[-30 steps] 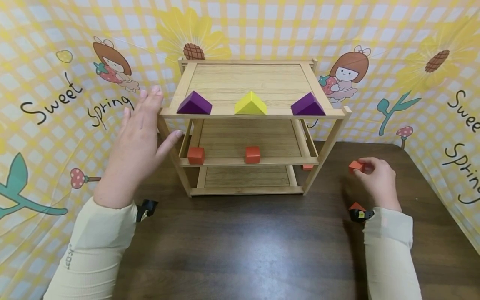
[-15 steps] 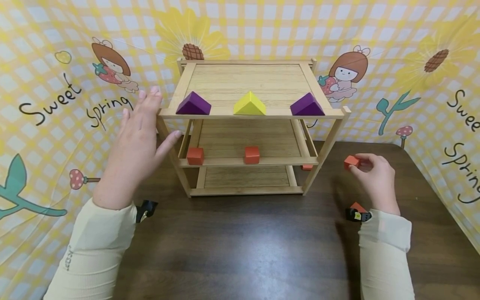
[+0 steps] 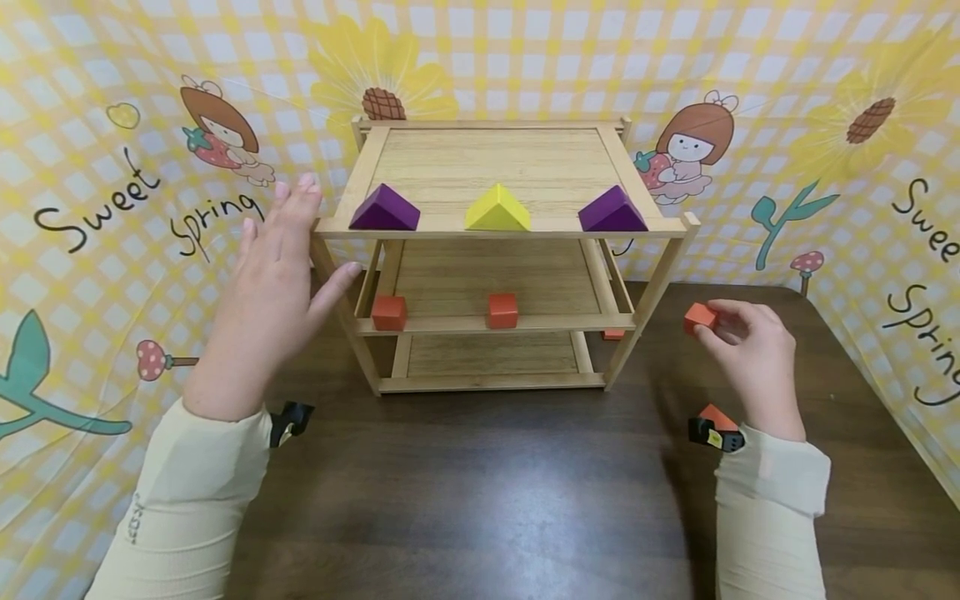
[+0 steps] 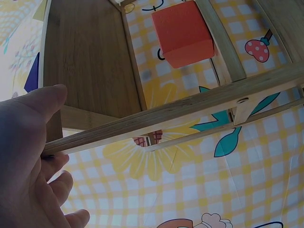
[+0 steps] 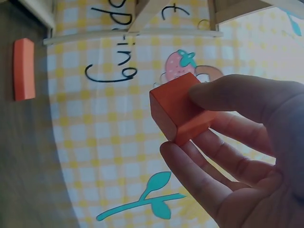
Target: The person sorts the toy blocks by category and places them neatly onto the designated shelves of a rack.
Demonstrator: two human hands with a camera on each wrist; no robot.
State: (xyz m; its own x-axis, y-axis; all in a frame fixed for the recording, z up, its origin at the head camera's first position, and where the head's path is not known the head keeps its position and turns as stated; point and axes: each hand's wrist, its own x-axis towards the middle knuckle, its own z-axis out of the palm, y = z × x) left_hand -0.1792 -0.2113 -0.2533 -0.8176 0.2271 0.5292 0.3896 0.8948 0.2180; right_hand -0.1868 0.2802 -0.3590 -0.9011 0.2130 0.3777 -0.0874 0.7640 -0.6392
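Observation:
A three-tier wooden shelf rack (image 3: 491,233) stands in the middle of the head view. My left hand (image 3: 262,317) is at its upper left front corner; in the left wrist view the thumb (image 4: 52,97) lies on one side of the frame and the fingers on the other, holding it. To the right of the rack, my right hand (image 3: 757,362) pinches a red cube block (image 5: 178,107) between thumb and fingers, above the table. Two red cubes sit on the middle tier's front edge, one at left (image 3: 389,313) and one at centre (image 3: 502,311).
Along the top front edge stand a purple triangular block (image 3: 385,208), a yellow one (image 3: 498,208) and another purple one (image 3: 613,210). A red block (image 3: 716,417) lies by the right wrist, another (image 3: 613,334) behind the right post. Checked cloth surrounds the dark table (image 3: 480,483).
My right hand has brought the red cube slightly left and up, towards the rack. The left hand stays at the rack's corner, and the blocks on the tiers stand as before.

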